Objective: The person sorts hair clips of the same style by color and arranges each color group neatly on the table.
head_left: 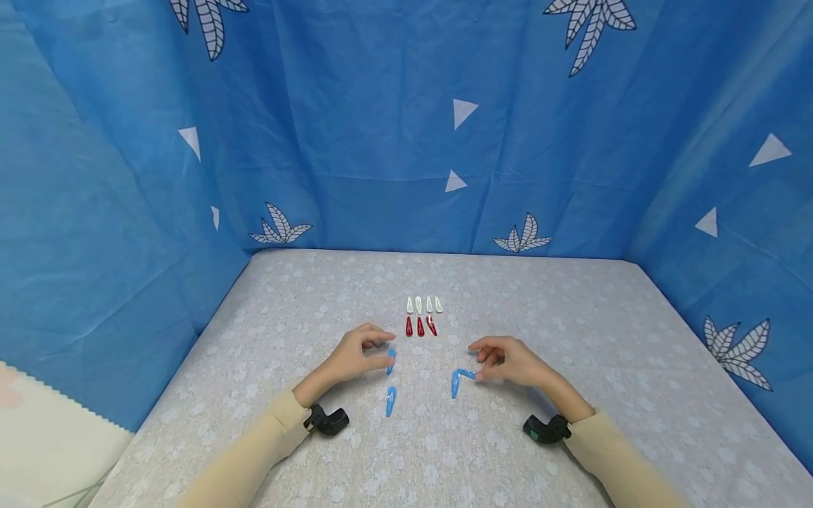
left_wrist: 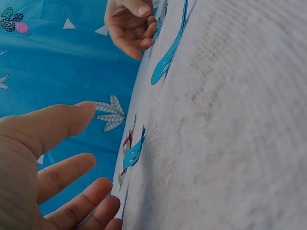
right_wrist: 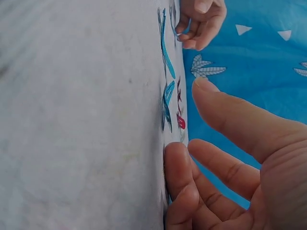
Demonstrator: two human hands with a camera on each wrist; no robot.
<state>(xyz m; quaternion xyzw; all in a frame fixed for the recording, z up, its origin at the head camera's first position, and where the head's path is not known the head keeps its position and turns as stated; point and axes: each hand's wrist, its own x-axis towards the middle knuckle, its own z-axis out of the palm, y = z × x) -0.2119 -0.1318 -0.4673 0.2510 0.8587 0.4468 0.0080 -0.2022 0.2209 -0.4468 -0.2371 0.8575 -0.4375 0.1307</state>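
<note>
Blue clips (head_left: 390,402) are lying on the worktop (head_left: 540,303).
Left hand (head_left: 352,357) and right hand (head_left: 513,362) are flanking them, fingers (left_wrist: 79,203) relaxed and parted, gripping nothing; red clips (head_left: 409,327) and white clips (head_left: 418,305) are lying in rows beyond.

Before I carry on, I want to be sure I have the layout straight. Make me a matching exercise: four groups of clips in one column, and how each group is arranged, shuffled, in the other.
Column one
1. White clips
2. Red clips
3. Left blue clips, by the left hand
4. Right blue clips, by the right hand

Column two
A. Two, set at an angle like a corner
B. Row of four
C. Two, roughly in line with a gap between
D. Row of three

Right pairs: 1-B, 2-D, 3-C, 4-A
</note>
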